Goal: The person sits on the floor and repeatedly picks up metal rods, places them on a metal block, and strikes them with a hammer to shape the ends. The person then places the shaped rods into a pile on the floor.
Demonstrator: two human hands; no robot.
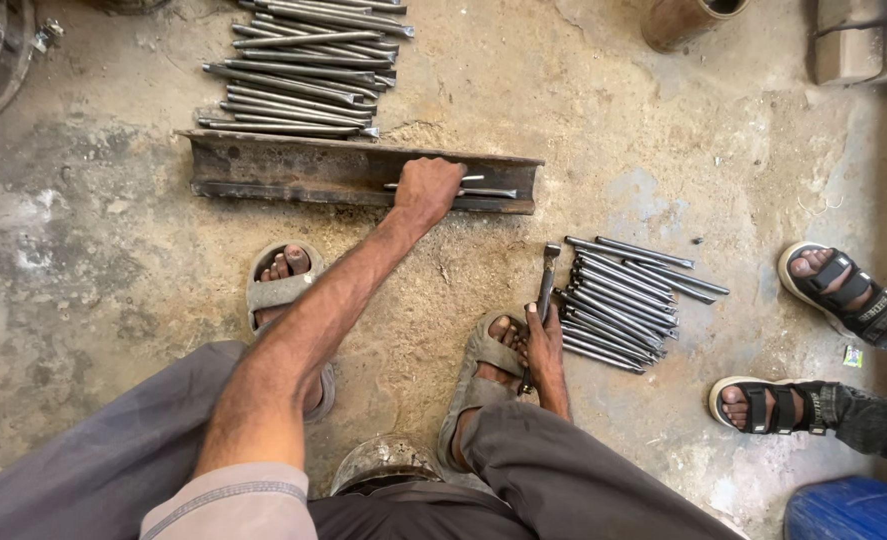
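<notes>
My left hand [426, 190] reaches forward onto a rusty steel channel bar [293, 170] lying across the floor. Its fingers rest on one or two thin steel rods [493, 190] that lie in the channel. My right hand [544, 345] sits low beside my right sandalled foot [483, 365] and grips the handle of a hammer [544, 285], whose head points away from me. A pile of several grey steel rods [623, 300] lies just right of the hammer.
Another stack of several rods [303, 70] lies beyond the channel bar. My left foot [281, 280] is near the bar. Another person's two sandalled feet [833, 285] stand at the right. A rusty cylinder [678, 20] and a blue container [848, 510] sit at the edges.
</notes>
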